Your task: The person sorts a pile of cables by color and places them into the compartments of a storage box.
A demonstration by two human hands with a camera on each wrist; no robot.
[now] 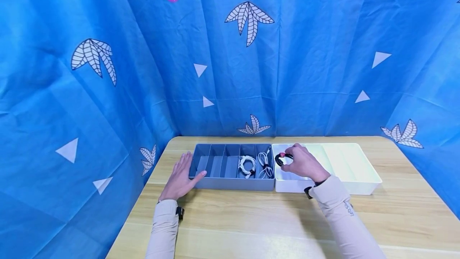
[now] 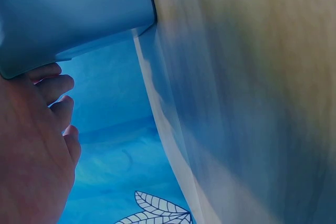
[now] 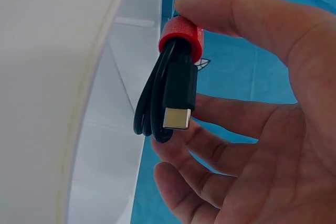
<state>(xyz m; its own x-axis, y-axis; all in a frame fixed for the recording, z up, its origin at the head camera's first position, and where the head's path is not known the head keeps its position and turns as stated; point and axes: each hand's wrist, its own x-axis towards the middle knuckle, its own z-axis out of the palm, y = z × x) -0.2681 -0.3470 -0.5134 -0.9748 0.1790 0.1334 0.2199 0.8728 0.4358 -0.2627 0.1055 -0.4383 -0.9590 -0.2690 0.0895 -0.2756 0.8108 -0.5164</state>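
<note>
My right hand [image 1: 304, 164] pinches a coiled black USB-C cable [image 3: 152, 93] by its red strap [image 3: 181, 34], over the left part of a white divided box [image 1: 292, 186]. The metal plug [image 3: 177, 118] points toward the camera in the right wrist view. My left hand [image 1: 179, 178] rests with fingers straight at the left end of a grey-blue divided box [image 1: 233, 184], thumb along its front corner. In that box, a coiled white cable [image 1: 242, 166] with a black tie lies in one compartment. Another bundled white cable [image 1: 263, 159] lies in the rightmost compartment.
The two boxes stand end to end on a light wooden table [image 1: 244, 223]. A blue patterned curtain [image 1: 309, 59] hangs behind the table and along its sides. Thin dividers split each box into several compartments.
</note>
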